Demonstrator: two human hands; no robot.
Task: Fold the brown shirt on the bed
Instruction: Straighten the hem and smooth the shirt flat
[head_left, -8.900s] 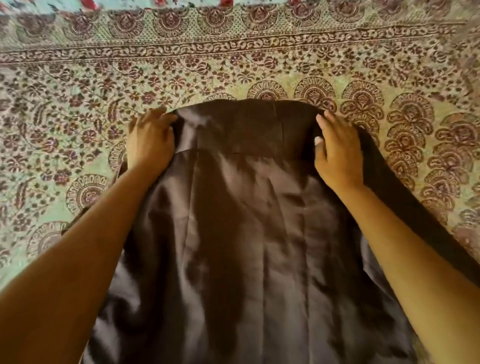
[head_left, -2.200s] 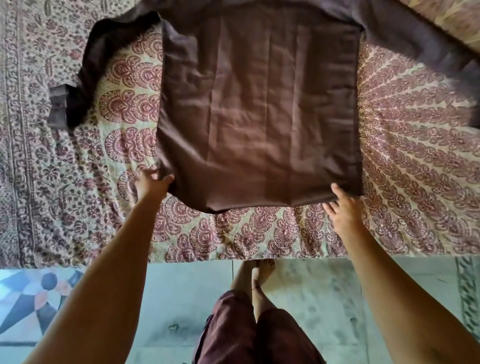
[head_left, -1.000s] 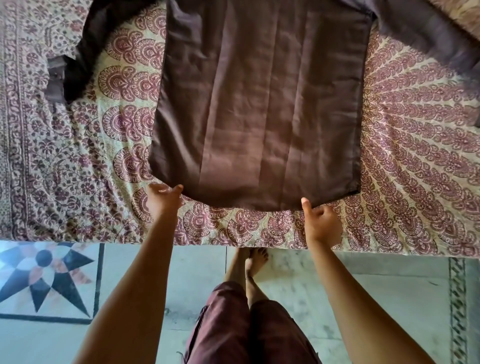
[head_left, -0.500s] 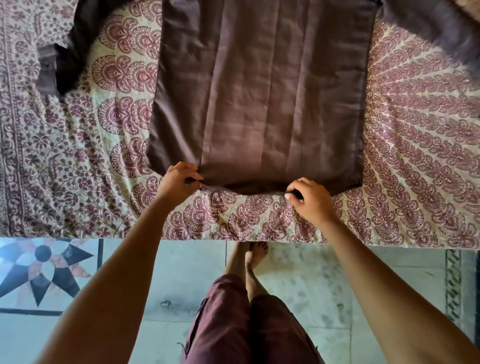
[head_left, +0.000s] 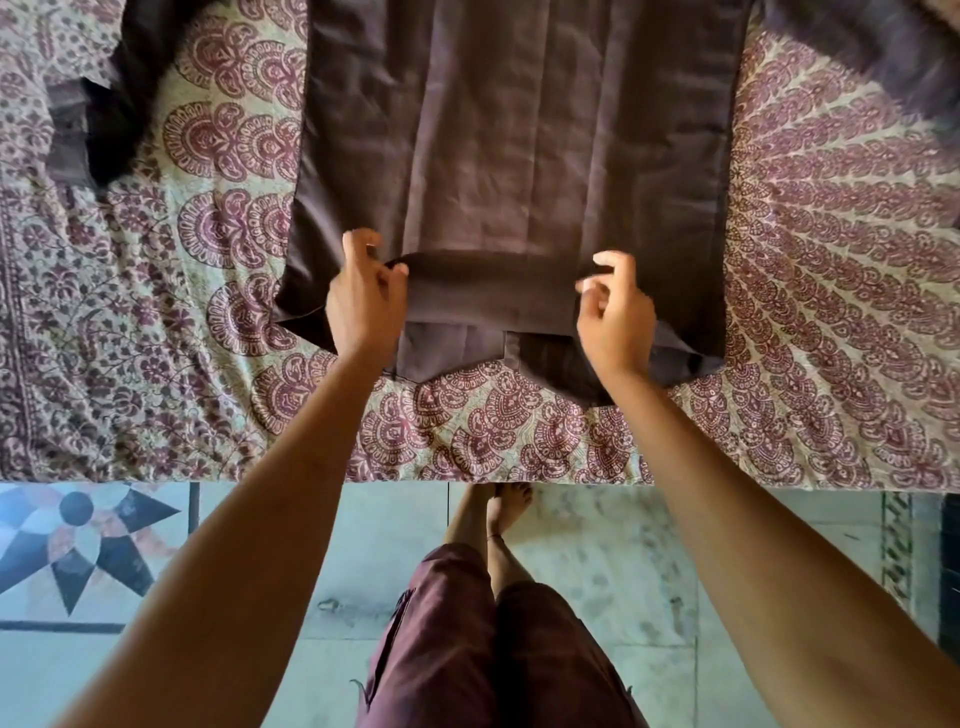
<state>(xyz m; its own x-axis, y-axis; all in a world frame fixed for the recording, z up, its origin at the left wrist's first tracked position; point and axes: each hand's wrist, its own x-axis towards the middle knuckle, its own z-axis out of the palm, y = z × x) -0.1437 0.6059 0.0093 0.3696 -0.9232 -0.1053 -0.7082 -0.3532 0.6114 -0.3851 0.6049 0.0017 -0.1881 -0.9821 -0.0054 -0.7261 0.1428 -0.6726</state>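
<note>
Pinching the near hem of the dark-brown fabric shirt, laid flat at upper centre of frame on the maroon-and-cream paisley-print bed, with left hand and right hand set apart, apparently to lift the fold evenly.

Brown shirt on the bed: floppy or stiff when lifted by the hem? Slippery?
Likely floppy: the brown shirt curls over limply where the left hand and right hand lift its hem. Probably light, since fingertip pinches carry it. Its slight sheen hints it may slide on the bed cover.
</note>
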